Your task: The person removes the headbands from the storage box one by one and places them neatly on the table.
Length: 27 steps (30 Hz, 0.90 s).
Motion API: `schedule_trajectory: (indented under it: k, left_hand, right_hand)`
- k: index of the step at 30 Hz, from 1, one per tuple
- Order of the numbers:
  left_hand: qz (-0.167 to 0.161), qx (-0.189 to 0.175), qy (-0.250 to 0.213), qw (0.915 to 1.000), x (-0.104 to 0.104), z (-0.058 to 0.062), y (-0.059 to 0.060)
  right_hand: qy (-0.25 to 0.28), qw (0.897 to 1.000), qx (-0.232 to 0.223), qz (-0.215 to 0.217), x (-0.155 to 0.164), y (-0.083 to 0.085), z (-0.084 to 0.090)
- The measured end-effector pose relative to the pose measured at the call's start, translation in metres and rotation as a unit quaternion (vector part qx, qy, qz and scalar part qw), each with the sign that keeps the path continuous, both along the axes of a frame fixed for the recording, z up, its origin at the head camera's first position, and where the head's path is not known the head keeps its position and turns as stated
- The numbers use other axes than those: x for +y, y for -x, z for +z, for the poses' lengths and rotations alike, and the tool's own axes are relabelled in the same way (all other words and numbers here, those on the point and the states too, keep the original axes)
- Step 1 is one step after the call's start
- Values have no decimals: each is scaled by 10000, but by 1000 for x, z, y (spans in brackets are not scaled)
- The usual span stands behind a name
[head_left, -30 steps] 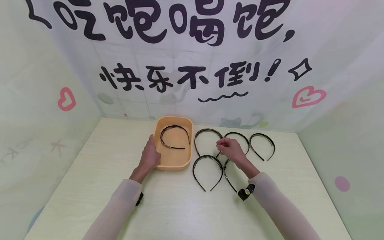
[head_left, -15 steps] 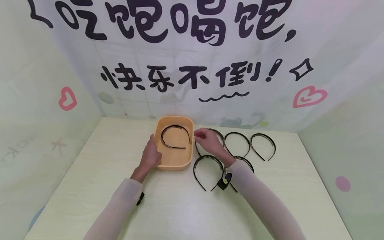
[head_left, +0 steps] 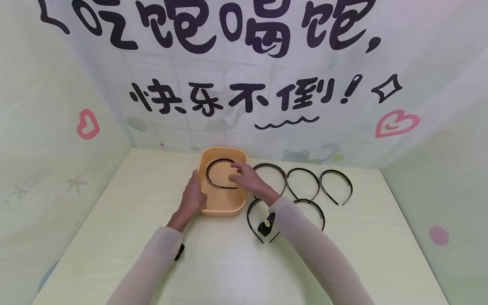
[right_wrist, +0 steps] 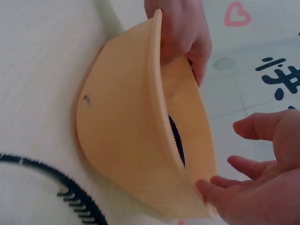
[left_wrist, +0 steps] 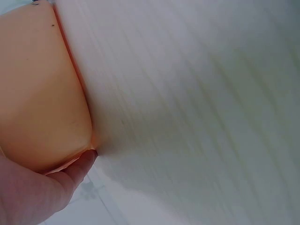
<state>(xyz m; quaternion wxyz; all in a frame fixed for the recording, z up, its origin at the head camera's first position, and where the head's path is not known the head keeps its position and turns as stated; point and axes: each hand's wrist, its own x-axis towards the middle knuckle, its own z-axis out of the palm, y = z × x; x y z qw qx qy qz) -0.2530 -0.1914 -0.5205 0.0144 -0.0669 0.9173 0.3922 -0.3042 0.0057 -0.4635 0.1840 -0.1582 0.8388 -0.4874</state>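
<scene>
Black toothed plastic headbands (head_left: 303, 183) flank your spread, empty right hand (head_left: 244, 178); left hand (head_left: 193, 198) grips orange plastic tray (head_left: 223, 208).

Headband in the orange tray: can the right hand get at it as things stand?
Probably yes. The right hand hovers over the open-topped tray with relaxed fingers, holding nothing, right by the headband. The left hand only grips the tray's left rim, so nothing covers the band.
</scene>
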Motion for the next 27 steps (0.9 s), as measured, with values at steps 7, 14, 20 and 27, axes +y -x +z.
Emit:
schedule_trajectory:
  k: [7,14,20,27]
  left_hand:
    - [24,-57,-19,10000,-1,1,0]
    - [2,-138,-60,9999,1,-1,1]
    - [13,-93,-59,9999,2,0,0]
    - [27,-46,-31,10000,0,1,0]
  right_hand:
    - [-46,9984,-543,-177,-18,6,-1]
    - [-36,9965,-682,-480,-29,14,-8]
    - [-95,9945,-866,-579,-33,16,-12]
    - [-372,9943,-877,-485,-37,11,-9]
